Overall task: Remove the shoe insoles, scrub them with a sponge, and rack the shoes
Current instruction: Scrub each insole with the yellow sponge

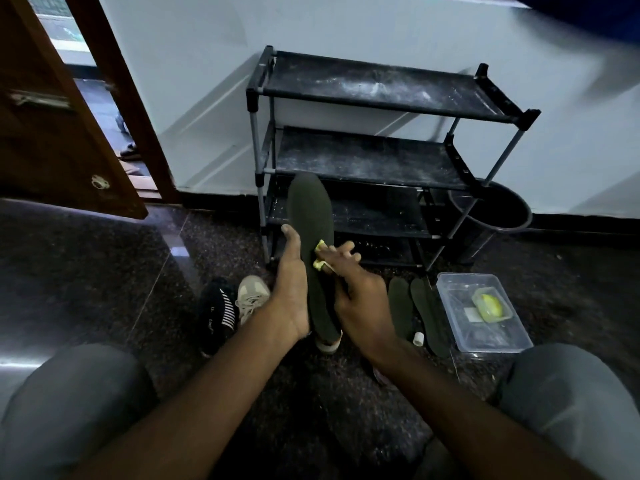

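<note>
Scrubbing was the step in hand in the head view: just in front of the shoe rack point(381, 88), the left hand point(291, 296) gripped a dark insole point(310, 216) upright by its lower half. The fingers point(341, 252) of the right hand point(360, 306), narrowly closed, pinched a yellow sponge point(319, 252) against its face. The next move likely called for firm strokes toward the heel, with the left grip braced so the soft insole would not fold.
</note>
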